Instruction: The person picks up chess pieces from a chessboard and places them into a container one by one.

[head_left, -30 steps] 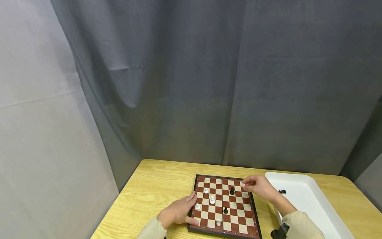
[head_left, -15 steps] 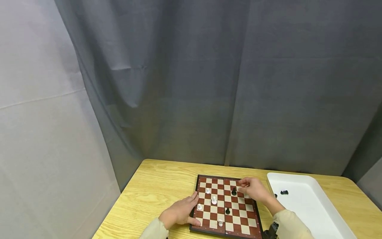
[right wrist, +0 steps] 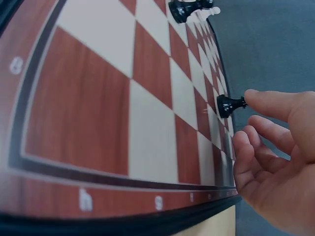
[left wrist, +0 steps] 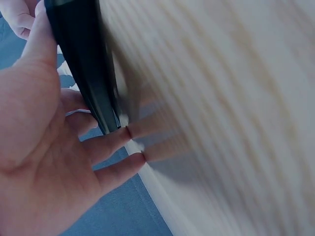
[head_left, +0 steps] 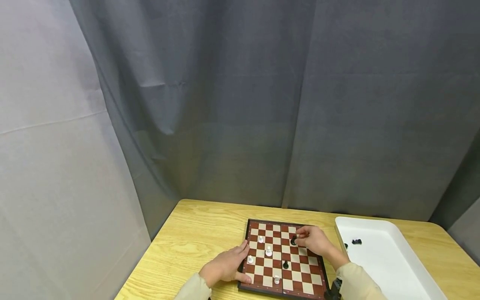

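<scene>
A chessboard (head_left: 296,287) with red and cream squares lies on the table. My left hand (head_left: 228,263) rests along its left edge, thumb near the front corner; the left wrist view shows straight fingers (left wrist: 118,172) reaching down to the tabletop. On the far right half stands an upright black chess piece (head_left: 293,240). My right hand (head_left: 313,240) is right beside it. In the right wrist view the thumb overlaps the top of that black piece (right wrist: 227,105), while the other fingertips sit apart from it, loosely bent. A smaller black piece (head_left: 286,264) stands nearer me.
Several white chess pieces (head_left: 268,251) stand on the left half of the board. A white tray (head_left: 397,271) lies to the right, with black pieces (head_left: 356,241) inside near its left side. Grey curtains (head_left: 240,125) hang behind the wooden table (head_left: 187,237).
My right hand has moved left from the board's right edge to the taller black piece. My left hand stays at the board's left edge. The view shifted slightly.
</scene>
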